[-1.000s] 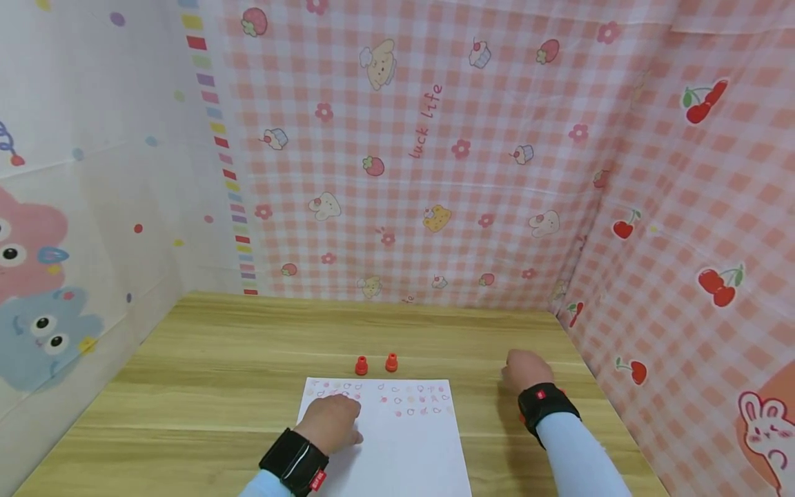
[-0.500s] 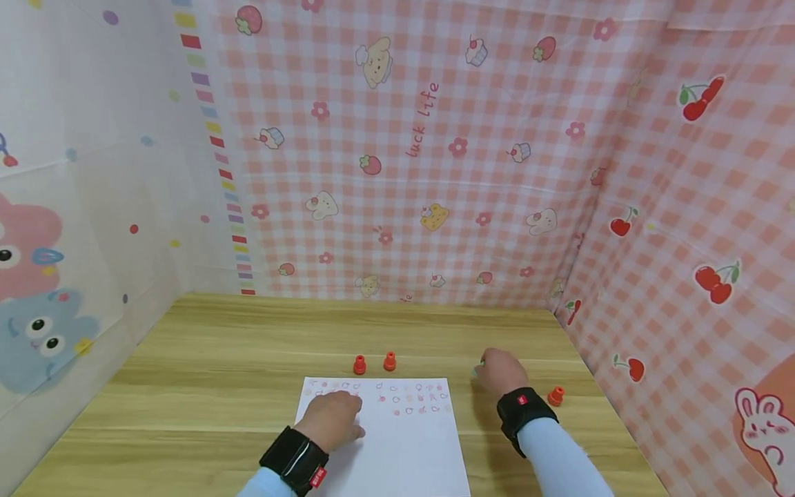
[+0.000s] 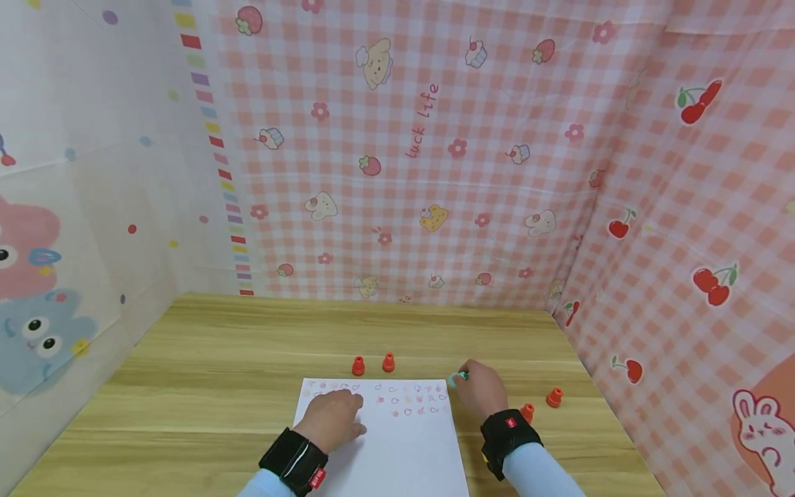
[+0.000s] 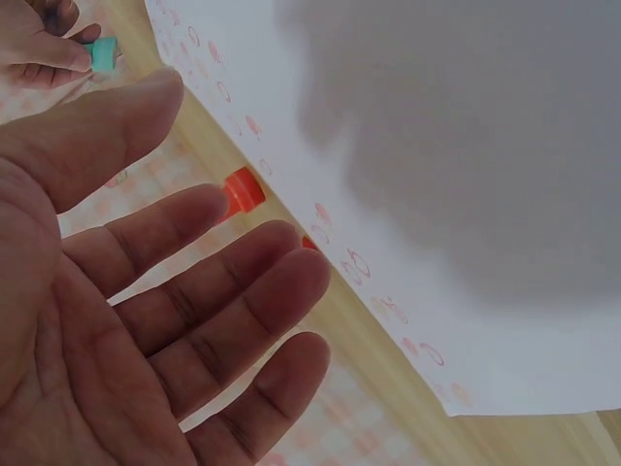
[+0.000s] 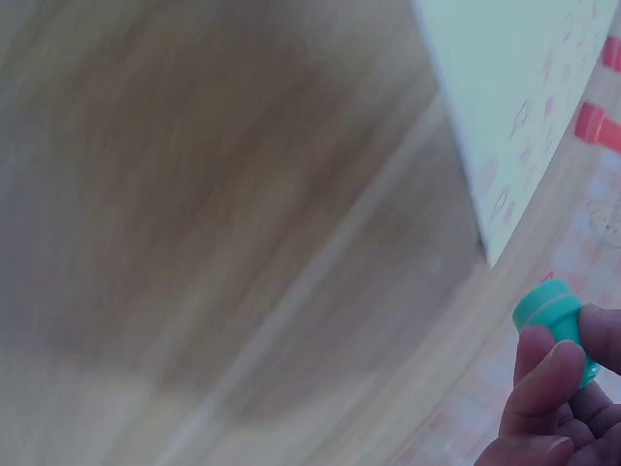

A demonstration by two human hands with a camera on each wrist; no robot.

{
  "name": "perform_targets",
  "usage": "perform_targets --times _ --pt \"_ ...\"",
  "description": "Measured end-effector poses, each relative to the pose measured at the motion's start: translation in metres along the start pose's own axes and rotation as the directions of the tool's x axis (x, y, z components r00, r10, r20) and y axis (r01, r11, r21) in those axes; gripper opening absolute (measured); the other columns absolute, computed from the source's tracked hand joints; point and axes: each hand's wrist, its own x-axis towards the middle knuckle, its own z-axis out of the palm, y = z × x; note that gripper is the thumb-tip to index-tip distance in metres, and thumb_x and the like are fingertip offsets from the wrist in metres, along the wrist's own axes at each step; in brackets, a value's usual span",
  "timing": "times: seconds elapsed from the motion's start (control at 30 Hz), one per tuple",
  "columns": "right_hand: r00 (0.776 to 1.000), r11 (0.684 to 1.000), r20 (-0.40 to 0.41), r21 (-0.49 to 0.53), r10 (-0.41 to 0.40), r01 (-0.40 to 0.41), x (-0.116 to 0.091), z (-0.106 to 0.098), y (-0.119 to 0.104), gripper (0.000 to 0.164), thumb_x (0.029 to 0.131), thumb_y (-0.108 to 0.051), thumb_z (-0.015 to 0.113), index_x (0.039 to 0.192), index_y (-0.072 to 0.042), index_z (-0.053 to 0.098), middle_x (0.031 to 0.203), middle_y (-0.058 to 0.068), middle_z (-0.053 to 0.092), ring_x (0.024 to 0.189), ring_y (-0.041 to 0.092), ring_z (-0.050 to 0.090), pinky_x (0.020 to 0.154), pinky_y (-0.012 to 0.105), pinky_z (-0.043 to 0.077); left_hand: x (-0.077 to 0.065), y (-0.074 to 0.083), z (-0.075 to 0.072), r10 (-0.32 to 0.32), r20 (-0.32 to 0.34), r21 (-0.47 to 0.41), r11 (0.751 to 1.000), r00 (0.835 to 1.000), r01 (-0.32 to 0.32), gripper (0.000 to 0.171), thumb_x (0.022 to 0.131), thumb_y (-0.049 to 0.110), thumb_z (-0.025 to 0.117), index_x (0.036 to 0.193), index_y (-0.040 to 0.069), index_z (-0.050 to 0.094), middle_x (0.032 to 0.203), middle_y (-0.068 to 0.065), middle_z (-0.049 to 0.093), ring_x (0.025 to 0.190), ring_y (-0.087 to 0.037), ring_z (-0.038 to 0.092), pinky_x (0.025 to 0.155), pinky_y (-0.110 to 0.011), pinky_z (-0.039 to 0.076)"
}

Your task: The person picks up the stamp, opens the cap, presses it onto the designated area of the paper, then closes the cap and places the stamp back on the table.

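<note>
A small turquoise-green stamp [image 3: 458, 377] is pinched between the thumb and fingers of my right hand [image 3: 481, 390], just off the far right corner of the white paper [image 3: 404, 455]. In the right wrist view the stamp [image 5: 548, 309] shows its wide end turned away from the fingers. Small red, pink and orange prints run along the paper's far part. Over the paper's left side lies my left hand [image 3: 331, 422]; its fingers [image 4: 277, 286] look loosely extended in the left wrist view and hold nothing.
Two red stamps [image 3: 358, 366] stand on the wooden table [image 3: 248, 331] beyond the paper. To the right are another red stamp [image 3: 555, 397] and one [image 3: 527, 412] partly behind my right wrist. Something small and yellow [image 3: 485, 457] shows under that wristband. Patterned cloth [image 3: 397, 172] walls the table.
My right hand has moved left toward the paper's far right corner, carrying the green stamp, and red stamps on the right have come into view. The left hand has stayed in place.
</note>
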Motion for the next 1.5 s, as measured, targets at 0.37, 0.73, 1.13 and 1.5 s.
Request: perform_targets --times 0.37,0.73,1.13,1.5 --pt "0.991 0.972 0.036 0.192 0.129 -0.133 -0.017 0.019 -0.021 0.021 0.089 -0.019 0.065 0.103 -0.002 0.067 0.084 0.009 0.061 0.071 0.022 0.052 0.058 0.033 0.045 0.002 0.002 -0.001 -0.005 -0.062 -0.029 1.000 0.998 0.003 0.034 0.073 0.030 0.079 0.096 0.006 0.069 0.079 -0.008 0.067 0.070 -0.023 0.061 0.060 -0.042 0.052" --pt "0.982 0.877 0.139 0.448 0.124 -0.174 -0.031 0.034 -0.043 0.019 0.090 -0.013 0.063 0.102 0.002 0.065 0.079 0.011 0.066 0.064 0.021 0.057 0.052 0.026 0.046 0.006 0.001 0.005 0.025 -0.146 -0.046 0.998 0.989 -0.032 0.039 0.075 0.032 0.077 0.104 0.007 0.069 0.087 -0.010 0.070 0.077 -0.024 0.064 0.063 -0.042 0.054" --pt "0.954 0.748 0.298 0.624 0.038 -0.225 -0.041 0.044 -0.066 0.022 0.093 -0.015 0.060 0.101 0.005 0.065 0.074 0.004 0.064 0.055 0.011 0.051 0.048 0.021 0.039 0.008 0.002 0.003 0.078 -0.225 -0.051 0.995 0.971 -0.091 0.042 0.080 0.037 0.073 0.110 0.008 0.067 0.096 -0.012 0.072 0.082 -0.026 0.066 0.066 -0.044 0.056" --pt "0.905 0.680 0.425 0.665 -0.005 -0.309 -0.043 0.049 -0.077 0.027 0.096 -0.023 0.056 0.105 0.002 0.064 0.073 -0.002 0.060 0.055 0.008 0.050 0.046 0.019 0.033 0.008 0.002 0.003 0.115 -0.274 -0.090 0.985 0.955 -0.145 0.046 0.084 0.038 0.069 0.118 0.008 0.062 0.105 -0.012 0.073 0.084 -0.025 0.067 0.067 -0.045 0.056"
